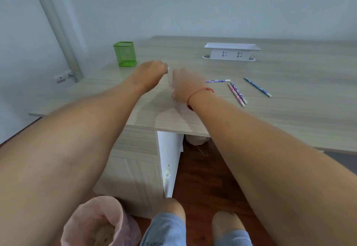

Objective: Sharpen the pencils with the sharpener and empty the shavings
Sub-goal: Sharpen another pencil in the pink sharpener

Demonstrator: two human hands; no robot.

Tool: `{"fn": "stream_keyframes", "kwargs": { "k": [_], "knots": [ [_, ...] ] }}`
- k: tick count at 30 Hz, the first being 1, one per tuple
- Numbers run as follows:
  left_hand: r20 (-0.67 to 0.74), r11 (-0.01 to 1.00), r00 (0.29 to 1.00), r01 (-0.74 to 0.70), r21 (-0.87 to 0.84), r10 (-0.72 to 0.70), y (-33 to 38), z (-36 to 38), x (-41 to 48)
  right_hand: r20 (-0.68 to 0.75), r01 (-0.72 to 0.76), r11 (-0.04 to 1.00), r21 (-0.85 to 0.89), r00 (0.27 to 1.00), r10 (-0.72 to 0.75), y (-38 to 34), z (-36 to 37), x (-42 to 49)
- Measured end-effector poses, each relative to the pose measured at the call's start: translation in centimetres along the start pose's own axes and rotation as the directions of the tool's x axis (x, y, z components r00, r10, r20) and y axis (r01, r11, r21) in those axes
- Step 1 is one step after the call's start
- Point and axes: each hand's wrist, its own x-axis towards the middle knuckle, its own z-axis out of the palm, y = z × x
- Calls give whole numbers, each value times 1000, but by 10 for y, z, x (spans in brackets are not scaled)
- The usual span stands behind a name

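Knees [170,208] in blue-grey shorts and a bin [80,218] lined with a pink bag are seen lowest in the head view, on the floor before the desk [289,114]. Farther up, on the desktop near its front edge, the sharpener [179,108] — pale pink, translucent, blurred — is largely covered by the right hand [186,84], which is wrapped over it and holds it down. The left hand [152,71] is held just beside it with fingers curled; something small and pale shows at the tips, but whether anything is pinched cannot be told. Four patterned pencils [236,94] lie loose to the right, well apart from the green mesh holder [125,53]. Three risks are judged likely: the light sharpener could be tipped or dragged off the edge if worked hard, shavings could be spilled short of the bin when emptied, and a loose pencil could be rolled away by a passing forearm.
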Motion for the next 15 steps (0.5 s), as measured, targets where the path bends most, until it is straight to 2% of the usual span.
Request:
{"fn": "stream_keyframes", "kwargs": {
  "k": [6,11,15],
  "knots": [
    [-62,999,997,-41,-12,40,11,-11,-16,82,-43,999,-3,996,43,-3,-4,7],
    [-34,989,990,-137,-61,135,15,-10,-36,101,-78,996,32,992,75,-5,-6,9],
    [36,988,993,-103,-118,108,21,-6,-45,82,-74,996,41,994,70,-5,-5,8]
  ]
}}
